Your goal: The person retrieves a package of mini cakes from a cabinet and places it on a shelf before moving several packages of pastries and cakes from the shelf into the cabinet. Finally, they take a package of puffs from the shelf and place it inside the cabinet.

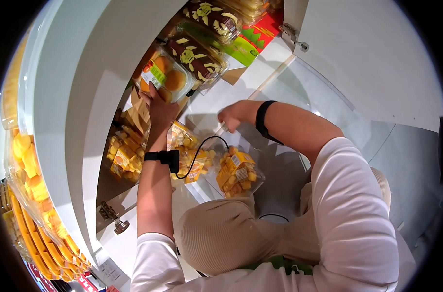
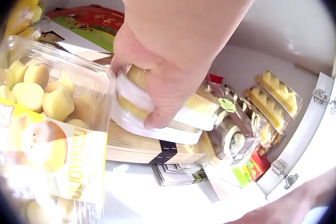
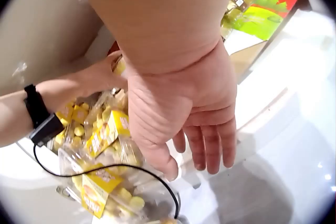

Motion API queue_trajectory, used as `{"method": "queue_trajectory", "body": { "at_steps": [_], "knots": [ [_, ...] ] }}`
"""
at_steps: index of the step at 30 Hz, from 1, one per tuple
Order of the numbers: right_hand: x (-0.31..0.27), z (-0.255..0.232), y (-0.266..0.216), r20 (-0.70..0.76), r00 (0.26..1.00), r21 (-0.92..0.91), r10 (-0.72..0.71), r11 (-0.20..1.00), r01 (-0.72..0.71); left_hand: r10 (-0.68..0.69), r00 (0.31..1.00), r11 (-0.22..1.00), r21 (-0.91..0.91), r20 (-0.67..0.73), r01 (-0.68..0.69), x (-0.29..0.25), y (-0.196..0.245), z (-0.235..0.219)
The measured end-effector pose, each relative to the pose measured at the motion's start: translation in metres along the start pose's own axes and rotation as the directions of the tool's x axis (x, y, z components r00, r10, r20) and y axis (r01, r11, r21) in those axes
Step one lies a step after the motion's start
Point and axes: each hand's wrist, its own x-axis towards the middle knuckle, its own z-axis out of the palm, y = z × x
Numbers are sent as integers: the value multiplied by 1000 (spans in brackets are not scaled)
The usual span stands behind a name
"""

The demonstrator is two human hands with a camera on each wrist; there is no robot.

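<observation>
My left hand (image 1: 160,108) reaches into a low cabinet and grips a clear plastic box of round yellow cakes (image 1: 177,80) by its near side. In the left wrist view, the thumb presses the side of the cake box (image 2: 181,132), which lies over a wooden box (image 2: 131,148); the other fingers are mostly hidden behind the wrist. Clear of any package, my right hand (image 3: 184,113) hangs with its fingers loosely extended and nothing in them. Below it in the head view lies a clear pack of yellow bite-size pieces (image 1: 236,173).
Boxed chocolate-striped rolls (image 1: 192,56) fill the cabinet behind the cake box. More yellow packs (image 1: 126,155) stand inside on the left. An open cabinet door (image 1: 372,63) is at the right, with a metal hinge (image 1: 114,219) at the lower left. A black cable (image 1: 202,146) hangs from the left wrist.
</observation>
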Motion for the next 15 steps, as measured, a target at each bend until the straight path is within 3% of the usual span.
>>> {"method": "queue_trajectory", "body": {
  "at_steps": [3,7,8,9,10,12,13,15],
  "knots": [
    [5,31,15,278,961,-106,-9,994,40,-17,999,1000,-25,27,18,0,2,-3],
    [-63,36,-19,365,930,-258,51,965,48,12,1000,999,-47,12,-11,-5,2,-6],
    [-73,43,-22,259,949,-323,-180,910,261,11,1000,999,-49,11,-10,-5,2,-7],
    [-81,50,-23,169,895,-406,-414,798,446,9,1000,997,-78,24,-7,-4,2,-9],
    [-85,57,-22,174,893,-407,-415,795,449,6,999,994,-105,36,-2,-4,3,-12],
    [-93,66,-23,166,721,-386,-673,628,676,-17,998,989,-143,57,25,-5,6,-20],
    [-96,69,-25,167,720,-386,-673,627,676,-28,996,982,-183,80,43,-5,7,-22],
    [-102,70,-28,133,790,-423,-599,686,592,8,998,990,-143,58,0,-4,0,-15]
  ]
}}
